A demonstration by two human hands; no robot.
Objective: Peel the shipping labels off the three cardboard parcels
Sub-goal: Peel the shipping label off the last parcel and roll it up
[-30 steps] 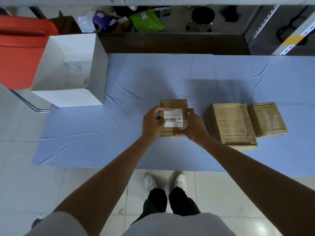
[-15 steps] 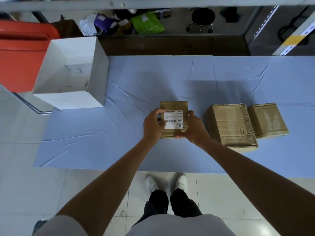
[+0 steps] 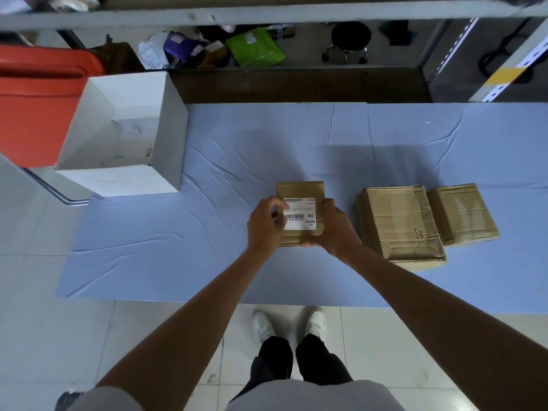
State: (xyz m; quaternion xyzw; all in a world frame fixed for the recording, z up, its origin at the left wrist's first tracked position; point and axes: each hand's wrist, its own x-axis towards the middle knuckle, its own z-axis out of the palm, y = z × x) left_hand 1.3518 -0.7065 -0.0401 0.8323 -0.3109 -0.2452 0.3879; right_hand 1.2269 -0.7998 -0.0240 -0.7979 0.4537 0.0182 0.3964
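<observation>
**A:** Where does the peeling stand?

**B:** Partway, by my reading. The small parcel (image 3: 299,190) sits at the centre of the frame on the blue cloth (image 3: 192,232). Its shipping label (image 3: 300,215) lies flat and whole on the top face.

**A:** What are the hands doing?

**B:** The left hand (image 3: 264,226) comes in at the parcel's left edge, fingers curled against that side and thumb tip on the label's upper-left corner. The right hand (image 3: 335,230) wraps the parcel's right side and lower-right corner, with its fingers curled underneath to brace it.

**A:** Has a corner lifted?

**B:** I cannot tell, because the thumb covers that spot. No raised white edge shows anywhere else.

**A:** And the other two?

**B:** The middle parcel (image 3: 397,221) and the far-right parcel (image 3: 462,213) lie close side by side, right of centre and apart from both hands. Their visible faces are bare brown cardboard and tape, with no label showing. That suggests they are done, though a label on a hidden face cannot be ruled out.

**A:** So what is left?

**B:** At least this one label, which looks barely started. No peeled label shows on the cloth. Inside the white box (image 3: 118,134) at the upper left I can make out nothing that looks like one. The red bin (image 3: 35,105) at the left edge plays no part.
</observation>
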